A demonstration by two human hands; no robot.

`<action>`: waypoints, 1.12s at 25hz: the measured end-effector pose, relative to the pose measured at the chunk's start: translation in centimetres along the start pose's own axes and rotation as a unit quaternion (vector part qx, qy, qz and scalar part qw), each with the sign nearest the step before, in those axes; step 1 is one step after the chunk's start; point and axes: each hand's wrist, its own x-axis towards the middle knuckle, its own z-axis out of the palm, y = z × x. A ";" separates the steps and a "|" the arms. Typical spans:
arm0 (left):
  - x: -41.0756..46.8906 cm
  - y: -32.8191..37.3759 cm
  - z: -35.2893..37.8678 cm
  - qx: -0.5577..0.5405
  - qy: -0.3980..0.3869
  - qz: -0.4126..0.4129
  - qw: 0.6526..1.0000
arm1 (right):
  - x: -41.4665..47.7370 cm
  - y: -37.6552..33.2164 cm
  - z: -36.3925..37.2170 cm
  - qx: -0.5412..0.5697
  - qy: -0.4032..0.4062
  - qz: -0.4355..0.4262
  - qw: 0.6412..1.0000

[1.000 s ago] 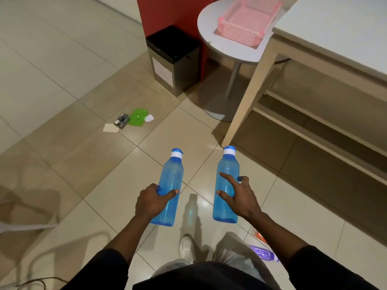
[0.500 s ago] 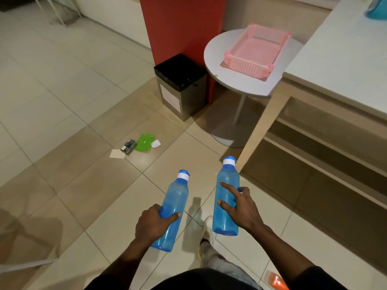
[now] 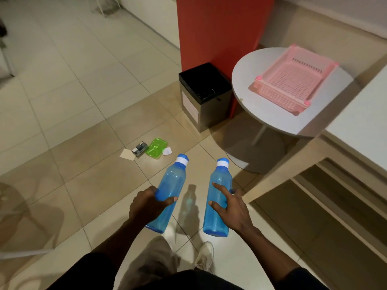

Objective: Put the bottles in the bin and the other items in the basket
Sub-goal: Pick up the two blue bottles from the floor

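Holding two blue bottles, one per hand, out over the tiled floor (image 3: 83, 91). Left hand (image 3: 146, 206) is gripping the left bottle (image 3: 170, 185) around its lower half, fingers (image 3: 169, 200) curled round it, thumb lying across the front. That bottle is tilting, cap end leaning away and to the right. Right hand (image 3: 232, 210) is grasping the right bottle (image 3: 219, 176) at mid-body, index finger and thumb spreading over the front, other fingers wrapping behind. This bottle is sitting close to upright. Both bottles are showing blue caps with a white band and are hanging in the air, apart from each other, touching nothing but the hands.

The black bin (image 3: 204, 97) is standing on the floor ahead, against a red pillar (image 3: 217, 28), top open, well apart from the bottles. Just to its right the round bench (image 3: 270, 120) is carrying the pink basket (image 3: 293, 80); nothing is showing inside the basket. A long bench (image 3: 360, 114) is running along the right edge.

On the floor between the bottles and the bin, slightly left, a small cluster is lying: a green lid (image 3: 157, 147), a small dark box (image 3: 139, 149) touching its left side, a beige card (image 3: 127, 154) just beside the box, and a white scrap (image 3: 167, 151) at the lid's right edge. What the dark box is, cannot tell.

A light shoe (image 3: 206, 256) is showing under the right bottle.
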 end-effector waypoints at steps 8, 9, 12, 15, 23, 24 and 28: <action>12.1 0.3 -3.4 0.010 -0.007 0.017 1.000 | 11.4 -4.9 0.3 -0.016 -0.024 0.019 0.999; 14.1 0.5 -4.1 0.005 -0.011 0.017 1.000 | 13.0 -5.9 0.1 -0.018 -0.021 0.018 0.999; 19.8 0.7 -6.6 0.004 -0.028 0.023 0.999 | 17.2 -8.7 -0.6 -0.014 -0.008 0.036 0.999; 24.6 0.8 -8.5 -0.007 -0.032 0.034 0.999 | 21.0 -11.2 -1.2 -0.008 0.006 0.040 0.999; 34.2 2.7 -12.7 -0.026 -0.057 0.052 0.997 | 28.6 -16.7 -2.0 -0.021 -0.010 0.055 0.998; 35.0 3.2 -12.9 -0.028 -0.065 0.052 0.996 | 29.5 -17.1 -2.2 -0.023 -0.010 0.055 0.998; 38.1 5.2 -12.8 -0.022 -0.077 0.053 0.995 | 33.7 -17.7 -3.6 -0.009 -0.012 0.054 0.998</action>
